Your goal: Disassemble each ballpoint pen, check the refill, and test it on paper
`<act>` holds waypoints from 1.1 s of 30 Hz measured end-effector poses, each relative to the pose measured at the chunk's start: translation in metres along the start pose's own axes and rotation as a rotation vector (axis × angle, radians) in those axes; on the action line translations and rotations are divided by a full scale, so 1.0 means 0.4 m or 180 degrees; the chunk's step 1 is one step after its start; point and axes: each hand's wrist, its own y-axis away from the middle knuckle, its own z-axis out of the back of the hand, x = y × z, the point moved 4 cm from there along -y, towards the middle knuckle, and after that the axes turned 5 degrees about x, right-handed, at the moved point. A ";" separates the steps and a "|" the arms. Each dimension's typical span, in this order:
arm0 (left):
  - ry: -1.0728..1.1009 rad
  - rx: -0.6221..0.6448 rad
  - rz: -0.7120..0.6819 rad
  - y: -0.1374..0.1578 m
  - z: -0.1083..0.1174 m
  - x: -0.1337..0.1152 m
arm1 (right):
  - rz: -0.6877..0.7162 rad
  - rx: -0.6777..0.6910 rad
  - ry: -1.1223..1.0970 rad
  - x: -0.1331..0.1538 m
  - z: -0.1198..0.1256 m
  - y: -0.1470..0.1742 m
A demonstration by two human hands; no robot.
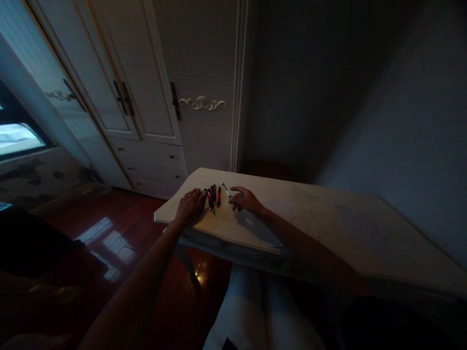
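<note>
My left hand (188, 206) rests on the tabletop near its left end, fingers laid forward and edging against a small bunch of pens (211, 195). These are dark, with red and green parts, and lie close together. A separate red and black pen (218, 197) is just to their right. My right hand (245, 200) is slightly above the table, its shadow falling below it. Its lower fingers close on the end of a white pen (226, 190), while the index finger stretches out over it. The pen slants up and left.
The pale desk (292, 214) extends to the right along a grey wall (412, 136). Beyond its far edge stands a white wardrobe (207, 58) with dark handles. My legs (244, 306) are under the front edge. Reddish glossy floor (134, 233) lies at left.
</note>
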 end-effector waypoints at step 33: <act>0.3573 0.0615 -0.0858 -0.011 -0.029 -0.607 | -0.0404 -0.0224 -0.0868 -0.011 0.254 0.363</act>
